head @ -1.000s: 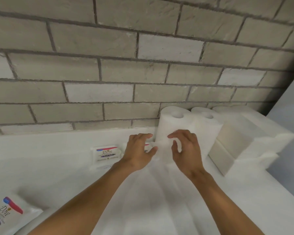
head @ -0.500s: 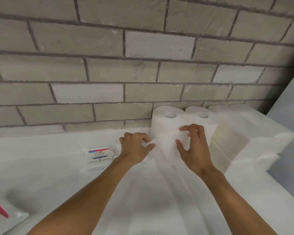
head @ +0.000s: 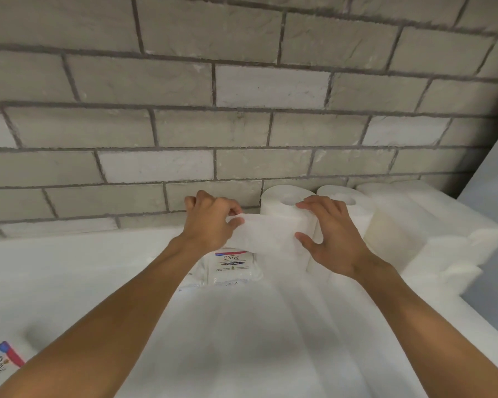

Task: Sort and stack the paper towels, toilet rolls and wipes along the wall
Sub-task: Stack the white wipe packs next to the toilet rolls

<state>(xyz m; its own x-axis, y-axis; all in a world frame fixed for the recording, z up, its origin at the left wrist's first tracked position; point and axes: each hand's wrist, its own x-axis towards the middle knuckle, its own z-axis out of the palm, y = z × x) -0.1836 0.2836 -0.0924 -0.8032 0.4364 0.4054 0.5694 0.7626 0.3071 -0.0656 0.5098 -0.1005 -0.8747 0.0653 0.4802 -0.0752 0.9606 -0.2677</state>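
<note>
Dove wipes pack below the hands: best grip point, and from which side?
Probably its near-right corner, from the front-right: the Dove wipes pack lies flat, label up, with the left forearm across its left side and the loose sheet above its far edge.

We take this for a plain storage or utility corner (home or shop, we cannot tell): a bare grey brick wall (head: pixel 242 81), a white tabletop (head: pixel 69 268) against it, carrying household paper rolls (head: pixel 273 205), folded paper stacks (head: pixel 457 225) and packs of wipes (head: pixel 232 265).

White counter (head: pixel 69 268): rolls (head: pixel 272 207), wipes pack (head: pixel 232 268).
</note>
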